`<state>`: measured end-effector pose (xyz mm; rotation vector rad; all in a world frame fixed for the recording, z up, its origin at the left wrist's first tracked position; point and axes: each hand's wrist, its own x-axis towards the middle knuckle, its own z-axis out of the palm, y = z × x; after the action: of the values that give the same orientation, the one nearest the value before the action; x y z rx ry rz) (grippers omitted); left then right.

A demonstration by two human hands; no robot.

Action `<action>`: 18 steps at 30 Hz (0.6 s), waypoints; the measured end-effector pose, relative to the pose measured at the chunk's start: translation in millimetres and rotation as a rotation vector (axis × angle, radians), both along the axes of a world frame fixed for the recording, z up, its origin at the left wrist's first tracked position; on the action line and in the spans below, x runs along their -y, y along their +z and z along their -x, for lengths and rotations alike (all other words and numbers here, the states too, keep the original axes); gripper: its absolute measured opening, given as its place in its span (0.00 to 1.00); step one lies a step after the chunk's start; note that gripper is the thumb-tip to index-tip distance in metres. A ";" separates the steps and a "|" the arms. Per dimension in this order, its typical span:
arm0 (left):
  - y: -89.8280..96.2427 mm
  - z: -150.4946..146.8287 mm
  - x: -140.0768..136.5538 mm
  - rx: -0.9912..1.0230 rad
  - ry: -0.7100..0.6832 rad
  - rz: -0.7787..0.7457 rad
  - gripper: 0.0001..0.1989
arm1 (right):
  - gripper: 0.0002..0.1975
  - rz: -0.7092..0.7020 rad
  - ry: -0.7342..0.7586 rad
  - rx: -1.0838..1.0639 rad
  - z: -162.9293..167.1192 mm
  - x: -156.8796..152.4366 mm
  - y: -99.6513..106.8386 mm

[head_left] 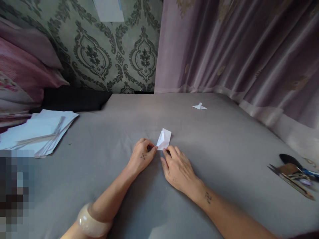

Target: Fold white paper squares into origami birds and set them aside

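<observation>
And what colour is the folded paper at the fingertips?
The folded paper is white, best seen in the head view.

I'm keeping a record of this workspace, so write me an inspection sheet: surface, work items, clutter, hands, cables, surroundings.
Surface: grey cloth, slightly creased.
Work items: folded paper between the hands, creased, a flap standing out.
Clutter: paper stack at left, edges uneven; small paper figure at far right; tools at right, at least one pointed, blurred.
Left hand: thumb and finger at the paper's near left corner; grip unclear.
Right hand: fingertip at its near edge, thumb apart.
Cables: nothing seen.
Surroundings: patterned wall ahead, curtain at right; lower left corner pixelated, unreadable.
</observation>
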<state>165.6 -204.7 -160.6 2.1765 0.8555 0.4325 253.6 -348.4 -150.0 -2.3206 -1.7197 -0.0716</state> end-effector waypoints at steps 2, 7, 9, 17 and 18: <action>-1.2 1.0 -5.2 0.008 0.078 0.090 0.11 | 0.18 -0.004 0.005 -0.010 -0.4 0.2 -0.4; -3.8 3.9 -13.7 0.081 0.200 0.192 0.15 | 0.18 -0.014 0.008 -0.045 -1.1 -0.7 -0.1; -3.9 4.1 -13.9 0.089 0.200 0.201 0.15 | 0.18 -0.008 0.006 -0.048 -0.3 -1.8 1.2; -2.2 3.3 -12.9 0.060 0.186 0.181 0.15 | 0.18 0.017 0.000 -0.038 5.7 -5.8 6.9; -2.4 3.4 -13.0 0.054 0.176 0.176 0.15 | 0.18 0.015 -0.001 -0.042 5.6 -5.2 6.9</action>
<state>162.1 -191.8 -163.0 1.9287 1.0210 0.4811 248.0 -343.2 -143.1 -2.3163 -1.7051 -0.0101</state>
